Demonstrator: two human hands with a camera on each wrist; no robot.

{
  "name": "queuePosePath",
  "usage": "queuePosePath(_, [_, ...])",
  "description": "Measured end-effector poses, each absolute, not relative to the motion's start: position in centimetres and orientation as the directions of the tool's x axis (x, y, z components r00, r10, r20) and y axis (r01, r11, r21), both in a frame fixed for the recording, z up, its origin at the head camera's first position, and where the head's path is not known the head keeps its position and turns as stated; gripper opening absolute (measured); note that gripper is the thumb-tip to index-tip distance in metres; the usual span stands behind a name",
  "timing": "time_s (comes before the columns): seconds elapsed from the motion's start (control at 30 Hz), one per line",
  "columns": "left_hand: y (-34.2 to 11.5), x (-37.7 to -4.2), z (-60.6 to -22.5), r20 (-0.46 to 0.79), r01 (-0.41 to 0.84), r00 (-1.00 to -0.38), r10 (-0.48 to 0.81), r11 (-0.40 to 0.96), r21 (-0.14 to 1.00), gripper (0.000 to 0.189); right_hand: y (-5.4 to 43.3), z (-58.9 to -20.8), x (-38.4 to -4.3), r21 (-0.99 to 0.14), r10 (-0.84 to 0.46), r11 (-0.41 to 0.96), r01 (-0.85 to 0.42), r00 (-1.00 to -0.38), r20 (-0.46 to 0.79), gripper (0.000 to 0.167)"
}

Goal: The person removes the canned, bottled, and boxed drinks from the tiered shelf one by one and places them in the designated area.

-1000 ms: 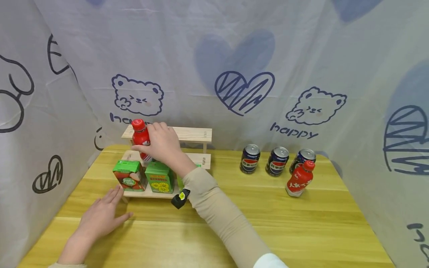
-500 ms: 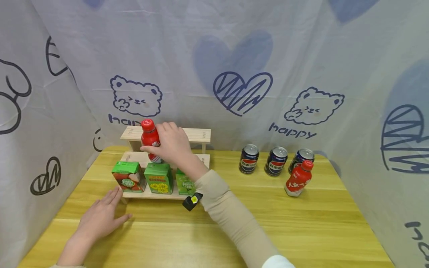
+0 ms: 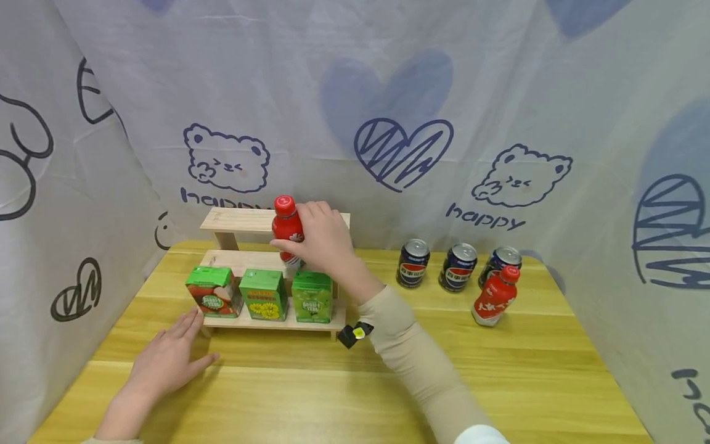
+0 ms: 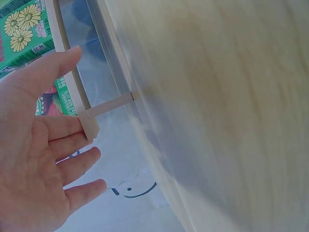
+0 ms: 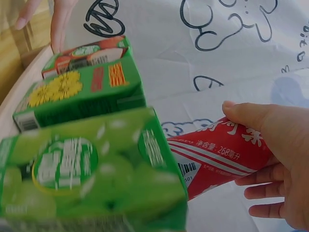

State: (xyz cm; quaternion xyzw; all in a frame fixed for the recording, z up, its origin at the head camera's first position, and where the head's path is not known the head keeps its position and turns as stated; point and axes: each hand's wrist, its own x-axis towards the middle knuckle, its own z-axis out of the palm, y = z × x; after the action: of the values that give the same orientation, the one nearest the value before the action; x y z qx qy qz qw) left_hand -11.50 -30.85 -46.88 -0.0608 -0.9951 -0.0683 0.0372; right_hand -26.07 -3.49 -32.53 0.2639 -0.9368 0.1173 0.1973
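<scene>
In the head view my right hand (image 3: 327, 237) grips a red plastic drink bottle (image 3: 285, 229), held nearly upright at the right half of a three-tier wooden rack (image 3: 233, 219). Thumb and fingers wrap the bottle in the right wrist view; a carton hides its base, so I cannot tell whether it touches the middle tier. On the lowest tier stand a red-and-green apple carton (image 3: 213, 296), a carton with yellow flowers (image 3: 263, 299) and a light green carton (image 3: 312, 299). My left hand (image 3: 166, 357) has its fingers extended, fingertips at the rack's front left corner (image 4: 91, 130).
Three dark blue cola cans (image 3: 413, 264) stand in a row at the back right of the wooden table (image 3: 310, 394). Another red bottle (image 3: 495, 297) stands before the rightmost can. A patterned white cloth (image 3: 310, 80) hangs behind and at both sides.
My right hand has carried the red bottle rightward along the rack, from its left end to the right half. The light green carton has come into full view. The left hand has stayed still.
</scene>
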Motion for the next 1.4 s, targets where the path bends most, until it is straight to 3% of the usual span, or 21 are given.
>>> queuePosePath(0.43, [-30.8, -11.5, -46.8, 0.087, 0.135, -0.988, 0.124, 0.982, 0.133, 0.098, 1.7, -32.9, -26.1, -0.176, -0.388, 0.849, -0.498, -0.814, 0.432, 0.071])
queuePosePath(0.77, [-30.5, -11.6, -46.7, 0.080, 0.139, -0.988, 0.129, 0.981, 0.136, 0.097, 4.9, -34.5, -25.7, -0.201, -0.374, 0.829, -0.521, -0.786, 0.492, 0.068])
queuePosePath(1.4, [-30.8, -11.6, -46.7, 0.060, 0.133, -0.990, 0.126, 0.981, 0.142, 0.099, 9.7, -37.9, -23.7, -0.347, -0.275, 0.817, -0.461, -0.839, 0.469, 0.068])
